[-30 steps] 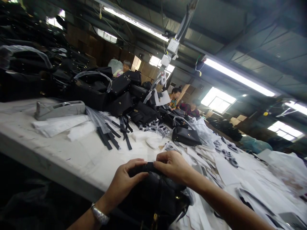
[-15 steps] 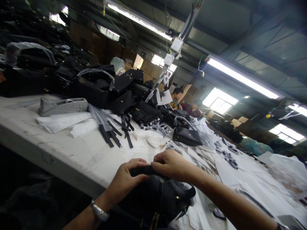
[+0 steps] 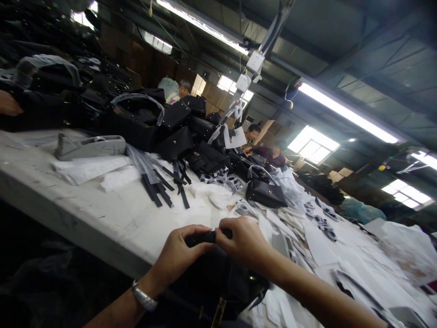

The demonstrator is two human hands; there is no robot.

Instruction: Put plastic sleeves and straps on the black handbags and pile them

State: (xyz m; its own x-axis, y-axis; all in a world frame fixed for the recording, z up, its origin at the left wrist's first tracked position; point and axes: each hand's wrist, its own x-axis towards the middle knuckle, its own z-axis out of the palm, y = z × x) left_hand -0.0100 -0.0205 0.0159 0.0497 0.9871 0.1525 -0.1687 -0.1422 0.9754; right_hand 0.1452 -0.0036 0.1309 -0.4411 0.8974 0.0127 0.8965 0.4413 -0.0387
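Note:
A black handbag (image 3: 225,284) with gold hardware rests at the near edge of the white table (image 3: 102,214), close to me. My left hand (image 3: 179,255), a silver watch on its wrist, pinches the bag's black strap (image 3: 205,237) at the top. From the other side my right hand (image 3: 242,241) grips the same strap, fingers curled round it. Both hands almost touch over the bag.
A heap of black handbags (image 3: 170,132) covers the far left of the table, with loose black straps (image 3: 164,187), a grey tape dispenser (image 3: 88,146) and white wrapping sheets (image 3: 341,246). One bag (image 3: 266,193) stands alone mid-table. Other people (image 3: 252,136) sit beyond; someone's hand (image 3: 8,105) shows at left.
My hands have pulled the strap up a little and drawn closer together on it. The bag has sunk slightly lower at the table edge. A person's hand has come in at far left.

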